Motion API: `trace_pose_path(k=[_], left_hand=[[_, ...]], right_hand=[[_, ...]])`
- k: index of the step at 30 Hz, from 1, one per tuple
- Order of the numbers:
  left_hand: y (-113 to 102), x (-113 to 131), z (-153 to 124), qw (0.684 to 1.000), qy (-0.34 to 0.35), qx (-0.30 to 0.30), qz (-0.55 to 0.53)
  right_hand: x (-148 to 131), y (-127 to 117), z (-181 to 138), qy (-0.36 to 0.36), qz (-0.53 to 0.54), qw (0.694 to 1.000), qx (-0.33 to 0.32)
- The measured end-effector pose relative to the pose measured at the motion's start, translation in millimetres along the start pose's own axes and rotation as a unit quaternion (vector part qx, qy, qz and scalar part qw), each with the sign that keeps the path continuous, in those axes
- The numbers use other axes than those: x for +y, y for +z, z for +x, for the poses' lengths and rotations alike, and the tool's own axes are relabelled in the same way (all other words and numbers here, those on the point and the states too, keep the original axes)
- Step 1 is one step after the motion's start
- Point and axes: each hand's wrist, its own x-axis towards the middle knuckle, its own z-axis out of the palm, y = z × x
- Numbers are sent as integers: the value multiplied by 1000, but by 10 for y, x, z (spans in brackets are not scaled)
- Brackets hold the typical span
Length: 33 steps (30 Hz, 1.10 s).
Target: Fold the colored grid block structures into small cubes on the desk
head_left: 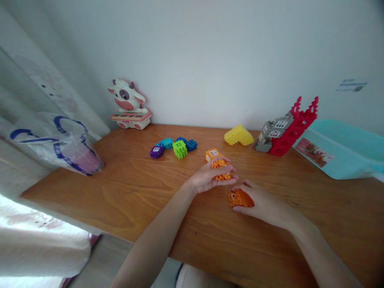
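Observation:
My left hand (210,175) is closed around an orange block piece (221,169) with toothed edges, above the middle of the table. Directly behind it shows another orange part with a white window print (213,154); whether the two are joined I cannot tell. Lower and to the right, my right hand (250,197) grips a second orange toothed piece (241,198) between thumb and fingers, close to the tabletop. A small gap separates the two hands. Parts of both orange pieces are hidden by the fingers.
On the wooden table (135,180) stand a cow piano toy (130,106), a plastic bag (72,154), a green block (180,149) among blue and purple ones, a yellow piece (239,135), a grey-and-red tower (285,130) and a turquoise bin (345,150). The wall rises behind.

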Motion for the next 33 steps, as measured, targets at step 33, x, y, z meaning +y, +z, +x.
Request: trace_pose_path(k=[33], left_hand=[[152, -532, 164, 998, -6, 49, -39]], right_hand=[[105, 245, 157, -143, 96, 958, 231]])
